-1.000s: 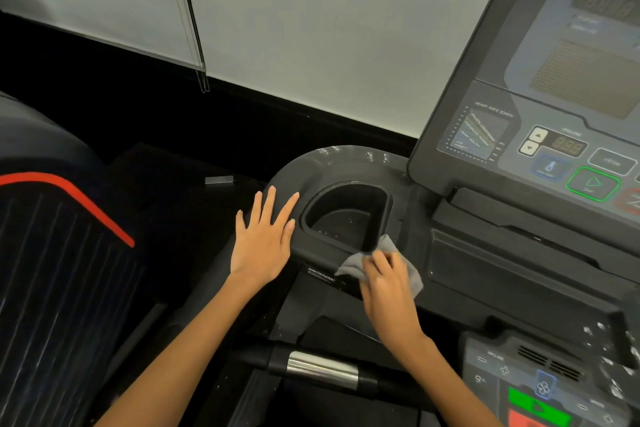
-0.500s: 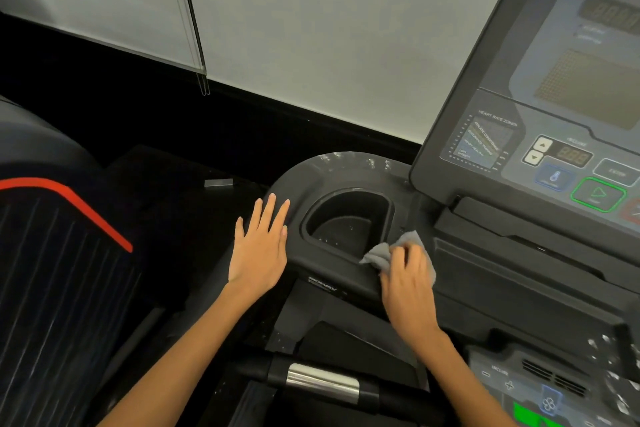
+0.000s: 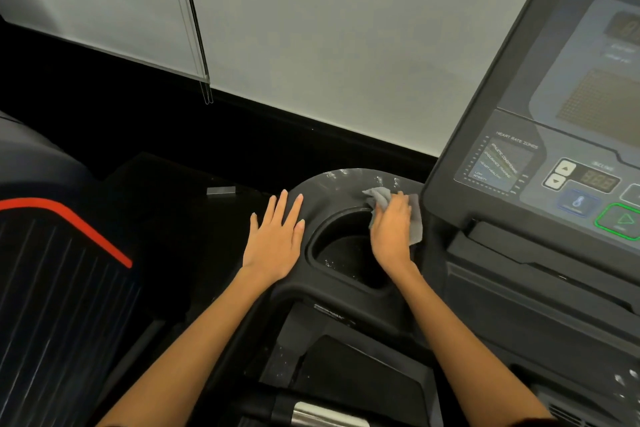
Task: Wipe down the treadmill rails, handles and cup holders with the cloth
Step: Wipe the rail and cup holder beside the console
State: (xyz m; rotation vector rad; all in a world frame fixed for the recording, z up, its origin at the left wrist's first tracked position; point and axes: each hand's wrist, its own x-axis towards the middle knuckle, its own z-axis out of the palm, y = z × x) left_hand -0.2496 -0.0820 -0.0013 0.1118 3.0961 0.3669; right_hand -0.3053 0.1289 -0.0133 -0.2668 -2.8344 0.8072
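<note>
The treadmill's black cup holder [image 3: 341, 258] is a D-shaped well in a rounded black surround [image 3: 329, 184] left of the console. My right hand [image 3: 391, 232] presses a small grey cloth [image 3: 414, 222] on the holder's far right rim, fingers pointing to the back, with the cloth sticking out past the fingertips. My left hand [image 3: 275, 239] lies flat and open on the surround's left side, fingers spread, holding nothing. Wet streaks show on the surround's far edge. Part of a chrome-banded handle [image 3: 322, 416] shows at the bottom.
The tilted console [image 3: 568, 135] with display and buttons rises at the right. A neighbouring machine with a red stripe [image 3: 86, 229] fills the left. Behind are a white wall, a black baseboard and dark floor with a small grey block [image 3: 221, 190].
My right hand has slid the cloth from the cup holder's near rim along its right side to the far right rim. The left hand has stayed flat on the surround.
</note>
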